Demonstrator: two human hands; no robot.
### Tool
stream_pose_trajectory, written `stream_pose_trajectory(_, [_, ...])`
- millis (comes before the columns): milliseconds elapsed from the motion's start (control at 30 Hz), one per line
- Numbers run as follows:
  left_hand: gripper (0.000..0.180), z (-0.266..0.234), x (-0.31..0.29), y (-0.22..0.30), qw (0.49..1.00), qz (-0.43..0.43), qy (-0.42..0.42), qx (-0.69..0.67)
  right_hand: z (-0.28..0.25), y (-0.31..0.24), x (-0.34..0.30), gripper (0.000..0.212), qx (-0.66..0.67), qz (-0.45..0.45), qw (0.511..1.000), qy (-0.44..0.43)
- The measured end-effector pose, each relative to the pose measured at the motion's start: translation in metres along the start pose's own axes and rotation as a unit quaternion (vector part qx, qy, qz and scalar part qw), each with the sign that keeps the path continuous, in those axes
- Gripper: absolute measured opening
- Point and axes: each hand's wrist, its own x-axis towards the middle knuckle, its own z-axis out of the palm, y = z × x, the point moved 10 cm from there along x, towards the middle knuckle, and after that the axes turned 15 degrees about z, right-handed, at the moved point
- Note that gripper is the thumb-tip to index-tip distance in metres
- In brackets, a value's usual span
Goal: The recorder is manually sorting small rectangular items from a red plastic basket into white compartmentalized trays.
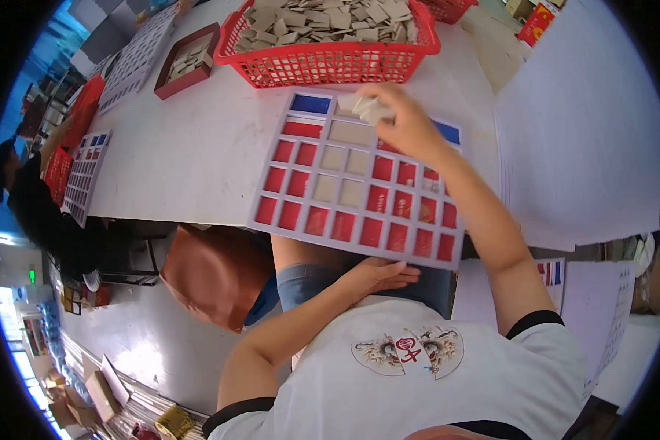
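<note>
A pale lavender gridded tray (352,247) lies on the white table, its near edge overhanging my lap. Red pieces fill many cells; blue ones sit in the far corners, and a middle column shows grey-beige. Over its far side my right hand (407,125) is closed around several small grey cardboard pieces (372,110), slightly blurred. Part of the far row is hidden behind that hand. My left hand (380,279) rests just below the tray's near edge, fingers stretched out, with nothing visible in it.
Beyond the tray stands a red plastic basket (330,66) heaped with grey pieces. A dark red box (191,82) with similar pieces is to its left. Large white sheets (579,147) rise at the right. At far left, a person in black (55,205) is beside another gridded tray (86,176).
</note>
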Motion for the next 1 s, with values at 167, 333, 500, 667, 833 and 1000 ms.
stream_pose_trajectory(167, [0.055, 0.037, 0.025, -0.032, 0.950, -0.013, -0.132, 0.284, 0.052, 0.056, -0.074, 0.061, -0.259, -0.049, 0.960, -0.097])
stream_pose_trajectory(333, [0.034, 0.023, 0.004, 0.048, 0.966, 0.065, -0.031, 0.247, 0.046, 0.061, -0.112, 0.070, -0.205, -0.001, 0.963, -0.174])
stream_pose_trajectory(500, [0.022, -0.041, 0.013, 0.178, 0.793, 0.341, 0.221, 0.454, 0.022, 0.090, -0.109, 0.058, -0.090, 0.061, 0.988, -0.109])
stream_pose_trajectory(667, [0.031, -0.028, 0.066, 0.248, 0.610, 0.453, 0.263, 0.595, -0.001, 0.092, -0.110, 0.044, -0.116, 0.067, 0.990, -0.050])
stream_pose_trajectory(833, [0.042, -0.012, 0.153, 0.251, 0.523, 0.376, 0.140, 0.752, -0.057, 0.071, -0.123, 0.035, -0.072, 0.056, 0.982, 0.164])
stream_pose_trajectory(1000, [0.036, -0.015, 0.167, 0.233, 0.457, 0.289, 0.108, 0.834, -0.034, 0.087, -0.161, 0.019, 0.194, 0.325, 0.926, 0.004])
